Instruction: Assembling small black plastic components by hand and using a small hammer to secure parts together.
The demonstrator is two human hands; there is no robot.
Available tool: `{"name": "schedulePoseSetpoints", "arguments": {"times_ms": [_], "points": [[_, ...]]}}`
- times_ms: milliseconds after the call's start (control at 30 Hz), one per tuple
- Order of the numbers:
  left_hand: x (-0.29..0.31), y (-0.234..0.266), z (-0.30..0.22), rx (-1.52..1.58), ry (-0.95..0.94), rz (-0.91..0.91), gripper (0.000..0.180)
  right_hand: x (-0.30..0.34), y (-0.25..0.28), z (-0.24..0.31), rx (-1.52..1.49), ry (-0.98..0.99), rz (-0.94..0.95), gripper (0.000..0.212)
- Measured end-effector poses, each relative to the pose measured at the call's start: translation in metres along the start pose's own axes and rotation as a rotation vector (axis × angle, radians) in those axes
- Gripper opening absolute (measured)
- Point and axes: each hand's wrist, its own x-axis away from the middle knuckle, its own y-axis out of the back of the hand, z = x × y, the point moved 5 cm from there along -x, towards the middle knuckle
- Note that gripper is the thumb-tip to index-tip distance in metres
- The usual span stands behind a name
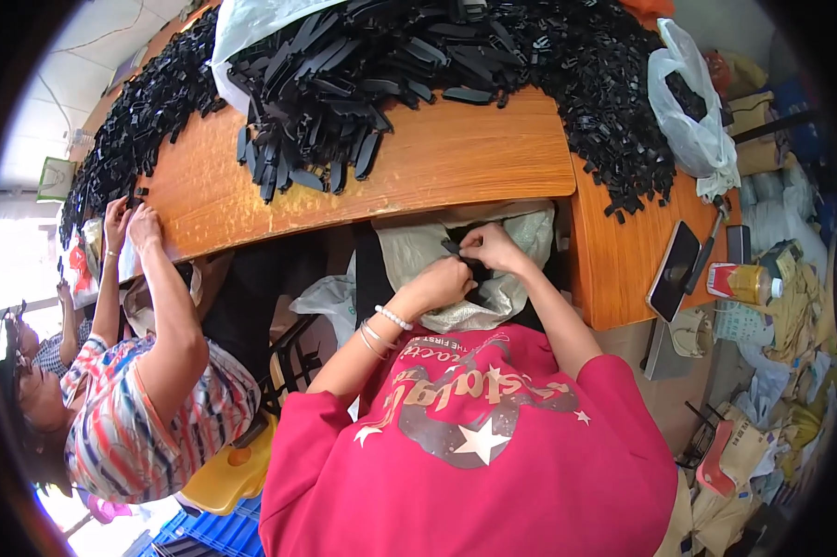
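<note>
My left hand [444, 281], with a beaded bracelet and bangles at the wrist, is closed around a small black plastic piece [451, 247]. The fingers of my right hand [493, 249] pinch at the same piece from the right side. Both hands are close together above an open whitish woven sack [407, 252] in my lap, below the table's front edge. Dark contents show in the sack's mouth, too shaded to make out. Past my hands, a pile of long black plastic pieces [312, 102] lies on the wooden table [437, 158].
Smaller black parts [613, 121] are heaped to the right, others [159, 102] to the left. A phone [674, 269], a jar [743, 283] and a plastic bag [692, 102] lie at the right. At the left a co-worker [159, 399] handles parts at the table.
</note>
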Motion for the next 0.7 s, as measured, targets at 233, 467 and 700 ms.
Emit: {"name": "schedulePoseSetpoints", "arguments": {"times_ms": [233, 467, 700], "points": [[-0.026, -0.022, 0.071, -0.019, 0.298, 0.313, 0.044, 0.001, 0.032, -0.064, -0.794, -0.422, -0.361, 0.040], [-0.012, 0.020, 0.109, -0.380, 0.294, -0.393, 0.068, 0.021, 0.056, -0.076, -1.329, -0.267, -0.708, 0.028], [-0.076, -0.022, 0.120, 1.807, 0.354, -0.524, 0.039, 0.018, 0.062, -0.088, -1.876, -0.044, -0.764, 0.024]]}}
